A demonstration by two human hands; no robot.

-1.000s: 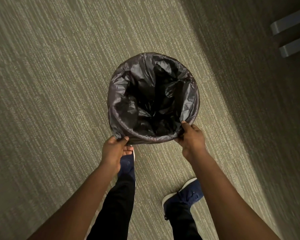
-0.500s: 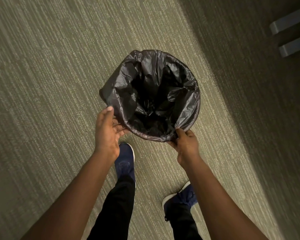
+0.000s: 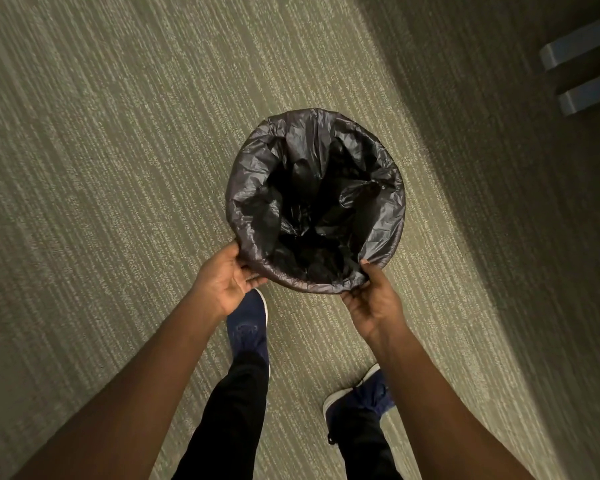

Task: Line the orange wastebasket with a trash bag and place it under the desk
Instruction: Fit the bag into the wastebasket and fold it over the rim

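Over on the left it's just carpet (image 3: 101,168), nothing in our way there. Our left hand (image 3: 226,279) sits at the near-left edge of the wastebasket (image 3: 315,287), thumb up against the rim and fingers curled beneath it, so it's clamped on the basket's lip through the plastic. The trash bag (image 3: 257,188) is folded over the rim all the way round, which is why we can't see any orange at all from up here; the bag sags loose and crinkly down the middle. We'd say the lining part looks pretty much done.

Our right hand (image 3: 373,299) does the mirror job on the near-right edge, thumb on top of the rim, fingers under, closed on basket and bag together. Gripping both sides like that probably keeps the bag from slipping off while we carry it, and keeps the basket level. It's out in front of us over our shoes (image 3: 247,327); whether it's lifted off the carpet we honestly can't tell.

Far right there's a shadowed strip and some grey-blue bars (image 3: 582,46), maybe furniture legs. No surface in view yet, so the tucking-under step is still ahead.
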